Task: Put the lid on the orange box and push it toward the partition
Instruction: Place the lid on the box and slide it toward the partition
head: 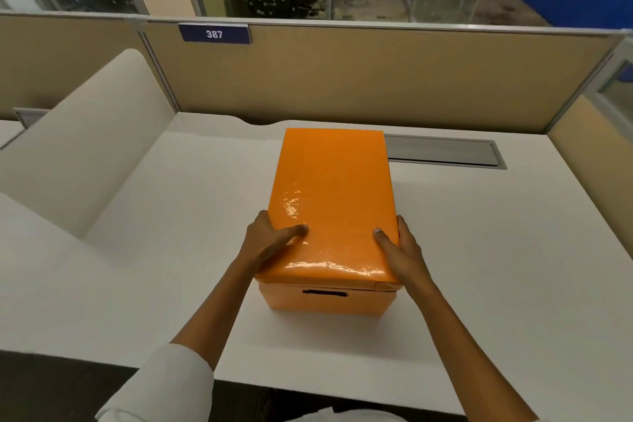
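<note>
Orange box [323, 298]: stands on the white desk [479, 250], roughly midway between the left and right edges, long axis running from the near edge toward the far edge. A dark slot handle [324, 292] shows in its near end wall.

Lid [332, 195]: glossy orange, seated on top of the box and covering it; the near rim overhangs the end wall slightly.

Left hand [267, 243]: wrapped on the lid's near left corner, thumb lying on the top surface, fingers down the left side and hidden from view. White sleeve [164, 387] on that forearm.

Right hand [399, 250]: wrapped on the lid's near right corner, thumb on top, fingers down the right side. Both hands clasp the lid from the sides.

Partition [342, 79]: tan panel along the desk's far edge, bearing a blue plate [214, 33] marked 387. The box's far end lies near it; whether any gap remains cannot be told.

Grey cable tray cover [442, 149]: set flush in the desktop toward the far right corner, its left end just beside or behind the box's far right corner.

White curved divider [89, 134]: rises along the desk's left edge, well apart from the box.

Side partition [589, 161]: tan, along the right edge.
</note>
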